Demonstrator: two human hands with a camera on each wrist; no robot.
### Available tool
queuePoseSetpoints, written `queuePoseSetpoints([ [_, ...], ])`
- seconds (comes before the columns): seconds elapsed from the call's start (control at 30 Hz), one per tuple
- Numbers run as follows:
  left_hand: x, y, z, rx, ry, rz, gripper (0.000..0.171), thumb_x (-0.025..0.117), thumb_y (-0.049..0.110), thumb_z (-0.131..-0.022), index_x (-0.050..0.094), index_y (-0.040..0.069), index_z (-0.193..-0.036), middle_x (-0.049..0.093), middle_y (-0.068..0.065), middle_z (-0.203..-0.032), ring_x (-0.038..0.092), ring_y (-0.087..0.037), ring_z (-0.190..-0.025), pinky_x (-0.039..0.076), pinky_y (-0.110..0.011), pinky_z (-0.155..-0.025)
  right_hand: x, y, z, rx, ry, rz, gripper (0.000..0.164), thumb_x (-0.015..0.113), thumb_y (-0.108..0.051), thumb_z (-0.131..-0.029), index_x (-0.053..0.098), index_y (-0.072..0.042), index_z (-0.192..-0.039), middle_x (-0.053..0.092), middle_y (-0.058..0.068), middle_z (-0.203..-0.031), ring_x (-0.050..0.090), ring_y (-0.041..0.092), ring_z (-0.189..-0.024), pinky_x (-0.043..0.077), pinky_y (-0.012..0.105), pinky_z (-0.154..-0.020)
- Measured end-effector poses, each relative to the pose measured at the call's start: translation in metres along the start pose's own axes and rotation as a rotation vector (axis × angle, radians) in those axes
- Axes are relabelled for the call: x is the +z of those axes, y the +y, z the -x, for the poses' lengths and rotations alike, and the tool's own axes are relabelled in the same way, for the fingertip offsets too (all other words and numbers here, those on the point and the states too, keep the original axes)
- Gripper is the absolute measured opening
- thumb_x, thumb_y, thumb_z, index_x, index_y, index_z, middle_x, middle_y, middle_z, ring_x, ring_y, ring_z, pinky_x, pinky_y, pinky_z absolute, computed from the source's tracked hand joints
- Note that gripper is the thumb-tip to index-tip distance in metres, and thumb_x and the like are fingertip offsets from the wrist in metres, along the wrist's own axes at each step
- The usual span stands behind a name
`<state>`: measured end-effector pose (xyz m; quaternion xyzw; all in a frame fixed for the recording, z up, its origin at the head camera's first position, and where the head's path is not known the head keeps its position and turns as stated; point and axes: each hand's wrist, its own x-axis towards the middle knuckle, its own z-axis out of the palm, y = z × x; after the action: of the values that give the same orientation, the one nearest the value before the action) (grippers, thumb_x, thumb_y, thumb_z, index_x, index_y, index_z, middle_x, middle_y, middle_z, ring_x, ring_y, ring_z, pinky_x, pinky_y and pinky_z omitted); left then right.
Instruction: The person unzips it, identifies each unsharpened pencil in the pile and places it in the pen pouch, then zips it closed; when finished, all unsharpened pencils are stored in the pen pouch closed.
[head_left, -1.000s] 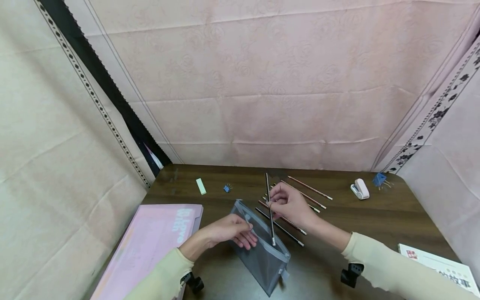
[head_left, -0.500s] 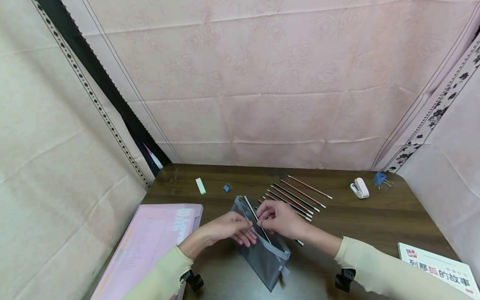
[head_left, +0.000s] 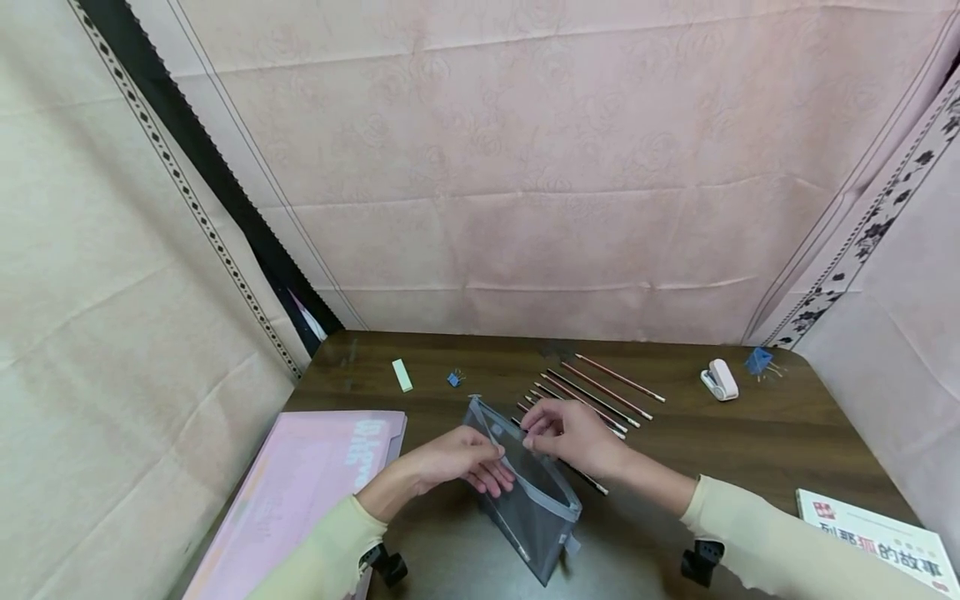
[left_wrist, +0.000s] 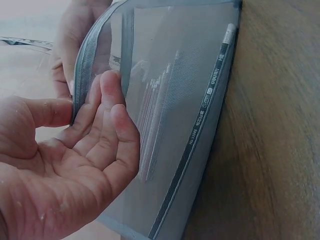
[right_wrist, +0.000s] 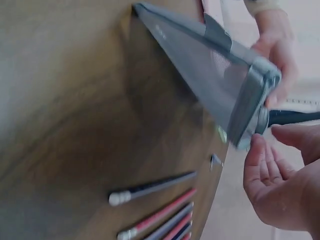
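Note:
A grey mesh zip pouch (head_left: 525,492) stands tilted on the desk with its mouth open. My left hand (head_left: 468,460) pinches the near rim between thumb and fingers, its fingertips behind the mesh. Through the mesh, a dark pencil (left_wrist: 200,115) with a white end shows inside, along the bottom edge. My right hand (head_left: 573,435) is at the pouch's far rim, fingers bent; a small gap shows between thumb and fingertip, with no pencil there. Beneath and beyond that hand lie several pencils (head_left: 600,392) in a slanted row, partly hidden by it.
Left of the pouch lies a pink folder (head_left: 322,483). Toward the back are a pale green strip (head_left: 402,375) and small blue clips (head_left: 454,377). At right are a white stapler (head_left: 720,380), a larger blue clip (head_left: 759,361) and a white book (head_left: 877,537).
My right hand lowered a pencil into the pouch and let it go; the pencil has dropped inside. My left hand has stayed at the rim.

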<state>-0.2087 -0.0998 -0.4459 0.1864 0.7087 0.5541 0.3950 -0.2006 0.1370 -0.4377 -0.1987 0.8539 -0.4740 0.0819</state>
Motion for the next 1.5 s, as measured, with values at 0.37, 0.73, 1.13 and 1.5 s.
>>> queuePoseSetpoints([
  [0.37,-0.002,-0.001,0.0,-0.008,0.004,-0.004,0.036,0.049,0.027,-0.1,0.07,-0.001,-0.101,0.074,-0.017,-0.098,0.072,-0.016,-0.078,0.057,-0.034,-0.077,-0.044,0.038,-0.015,-0.06,0.204,0.023,0.022,0.07,-0.026,-0.088,0.069,-0.026,-0.11,0.073,0.0,-0.099,0.068,0.017,-0.083,0.052,0.023,-0.069],
  [0.73,-0.004,-0.005,0.001,0.012,0.032,-0.017,0.036,0.049,0.03,-0.1,0.071,0.001,-0.102,0.074,-0.017,-0.099,0.072,-0.019,-0.081,0.057,-0.035,-0.078,-0.073,0.102,-0.028,-0.08,0.352,0.3,0.022,0.071,-0.019,-0.087,0.071,-0.02,-0.11,0.071,0.001,-0.096,0.063,0.012,-0.081,0.051,0.026,-0.07],
  [1.13,-0.006,-0.008,0.003,-0.001,0.055,-0.029,0.035,0.046,0.026,-0.102,0.072,0.002,-0.101,0.075,-0.014,-0.098,0.072,-0.018,-0.079,0.057,-0.033,-0.076,-0.091,0.142,-0.033,-0.041,0.295,0.498,0.029,0.075,-0.015,-0.083,0.073,-0.019,-0.111,0.064,-0.001,-0.085,0.06,0.015,-0.077,0.047,0.033,-0.066],
  [1.5,-0.006,-0.008,0.005,-0.004,0.053,-0.024,0.035,0.046,0.026,-0.102,0.071,0.001,-0.102,0.074,-0.015,-0.099,0.072,-0.019,-0.08,0.057,-0.033,-0.076,-0.097,0.155,-0.034,-0.031,0.254,0.539,0.026,0.074,-0.017,-0.084,0.073,-0.023,-0.109,0.066,-0.002,-0.087,0.06,0.014,-0.078,0.048,0.033,-0.067],
])
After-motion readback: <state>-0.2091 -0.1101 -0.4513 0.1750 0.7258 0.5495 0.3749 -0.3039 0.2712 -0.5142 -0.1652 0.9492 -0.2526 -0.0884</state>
